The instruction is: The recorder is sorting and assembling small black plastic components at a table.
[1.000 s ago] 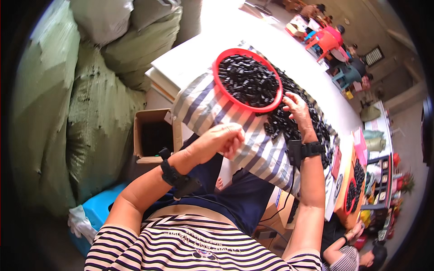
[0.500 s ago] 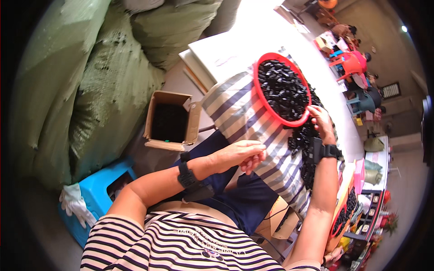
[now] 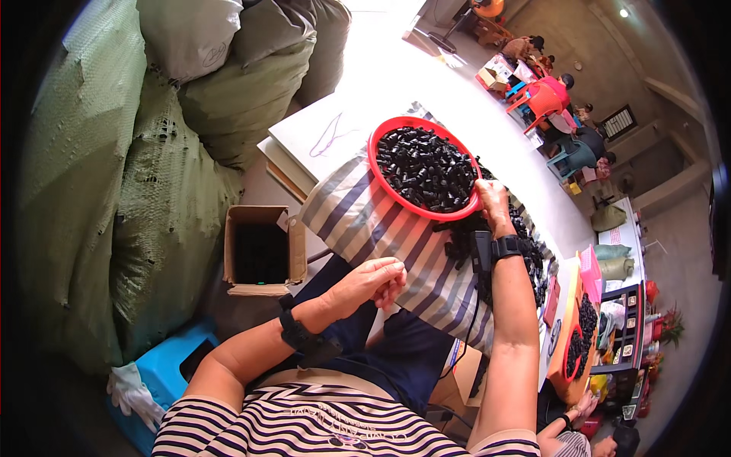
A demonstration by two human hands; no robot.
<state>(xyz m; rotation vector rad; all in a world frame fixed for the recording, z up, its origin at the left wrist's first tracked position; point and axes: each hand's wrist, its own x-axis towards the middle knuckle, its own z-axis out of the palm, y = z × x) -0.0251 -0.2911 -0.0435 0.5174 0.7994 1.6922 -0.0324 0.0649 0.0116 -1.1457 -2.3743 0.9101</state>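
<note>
A round red basin (image 3: 378, 183), heaped with small black plastic pieces (image 3: 426, 166), rests on a striped cloth (image 3: 343, 209). At its right side my right hand (image 3: 493, 204) is closed over the rim. More loose black pieces (image 3: 525, 228) lie on the cloth behind and below that hand, partly hidden by my wrist. My left hand (image 3: 369, 285) hovers over the near edge of the cloth, apart from the basin. Its fingers are curled and pressed together, and whatever may be in them is hidden.
Left of the cloth, an open cardboard box (image 3: 296, 263) with a dark inside stands on the floor. Large green sacks (image 3: 160, 206) crowd the left. A blue stool (image 3: 164, 362) carries white gloves (image 3: 133, 392). A co-worker's hand (image 3: 585, 405) shows at lower right; other people sit far off.
The whole view has shifted, with the scene sliding left. My right hand's fingers have closed round the basin's rim, and the basin sits nearer to me. The left hand stays curled.
</note>
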